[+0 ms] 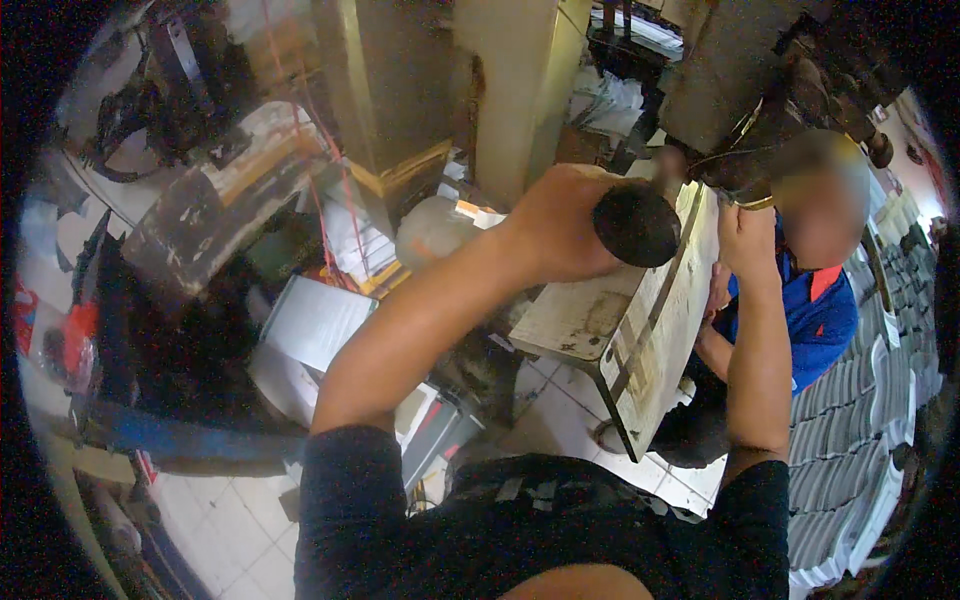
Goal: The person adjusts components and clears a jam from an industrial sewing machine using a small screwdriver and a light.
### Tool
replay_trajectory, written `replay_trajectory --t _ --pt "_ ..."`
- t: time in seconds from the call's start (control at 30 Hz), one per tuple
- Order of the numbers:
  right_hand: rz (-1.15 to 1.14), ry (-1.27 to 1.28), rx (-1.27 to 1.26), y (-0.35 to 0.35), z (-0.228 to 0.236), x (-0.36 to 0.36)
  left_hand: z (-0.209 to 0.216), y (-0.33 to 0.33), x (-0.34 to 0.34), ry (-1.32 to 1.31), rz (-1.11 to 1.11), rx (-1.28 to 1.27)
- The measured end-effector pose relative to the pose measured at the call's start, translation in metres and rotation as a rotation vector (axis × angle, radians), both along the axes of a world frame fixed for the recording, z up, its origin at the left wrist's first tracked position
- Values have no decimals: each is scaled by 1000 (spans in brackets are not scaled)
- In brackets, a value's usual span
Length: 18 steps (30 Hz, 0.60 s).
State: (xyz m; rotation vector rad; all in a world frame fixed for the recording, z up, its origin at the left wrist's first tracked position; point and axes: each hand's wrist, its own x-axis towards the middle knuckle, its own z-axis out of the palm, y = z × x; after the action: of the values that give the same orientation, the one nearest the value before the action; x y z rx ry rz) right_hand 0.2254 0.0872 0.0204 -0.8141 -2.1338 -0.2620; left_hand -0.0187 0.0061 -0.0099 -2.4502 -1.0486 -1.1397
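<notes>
My left hand [560,225] is closed round a dark object with a round black end [636,223]; the rest of it is hidden. It is held over a worn, whitish box-like piece [575,315] with a long flat side. My right hand [748,235] is closed at the far right edge of that piece, near thin wires or straps; what it grips, if anything, is too small to tell. Beside my right forearm, a co-worker's hand [718,290] touches the piece's right side.
A co-worker in a blue shirt [830,325] is close on the right. Stacked grey ridged sheets [860,440] lie beyond. On the left are a white box [315,320], papers [355,240] and a worn wooden block [225,200]. Pale tiles [230,530] cover the floor.
</notes>
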Motion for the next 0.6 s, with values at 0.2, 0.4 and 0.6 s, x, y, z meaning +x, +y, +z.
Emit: replay_trajectory --t 0.2,0.4,0.6 --pt "-198 -39 126 0 -23 -9 2 -1 -1 4 -38 0" --pt "36 282 -183 -10 -36 -14 4 -2 2 -70 -58 -121" --pt "292 891 -576 -34 -36 -44 6 -6 1 -144 -91 32"
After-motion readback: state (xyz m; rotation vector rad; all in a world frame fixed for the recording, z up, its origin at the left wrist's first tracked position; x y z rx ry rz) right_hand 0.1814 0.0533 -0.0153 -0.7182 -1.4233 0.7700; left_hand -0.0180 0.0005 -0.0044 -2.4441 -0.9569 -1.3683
